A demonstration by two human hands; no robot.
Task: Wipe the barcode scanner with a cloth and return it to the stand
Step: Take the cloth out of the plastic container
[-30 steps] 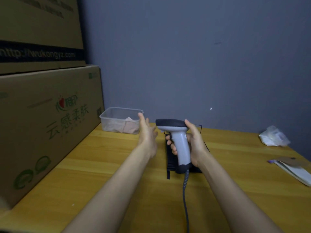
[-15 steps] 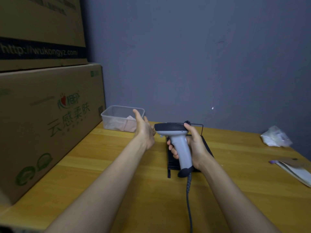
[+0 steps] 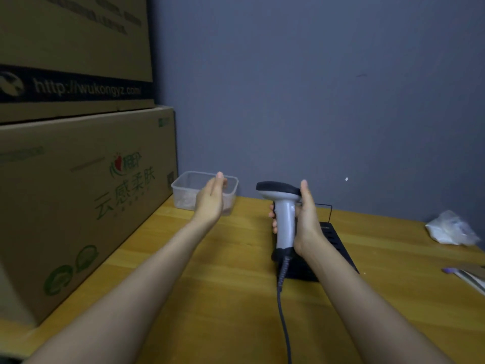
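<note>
My right hand [image 3: 304, 219] grips the grey handle of the barcode scanner [image 3: 283, 222], held upright with its dark head pointing left; its coiled cable [image 3: 282, 306] hangs down toward me. Just behind and below the scanner, a flat black stand [image 3: 333, 243] lies on the wooden table [image 3: 236, 298]. My left hand [image 3: 211, 199] is open with straight fingers, reaching in front of a clear plastic tub [image 3: 183, 187] at the table's back left. A pale cloth shows dimly through the tub's wall, mostly hidden by my hand.
Two large cardboard boxes [image 3: 65, 200] are stacked along the left side of the table. A crumpled white plastic bag [image 3: 451, 228] lies at the far right, and flat papers with a purple tip [image 3: 469, 278] sit near the right edge. A grey wall stands behind.
My left hand has moved away from the scanner, leftward and forward, up to the plastic tub. My right hand keeps holding the scanner upright over the stand.
</note>
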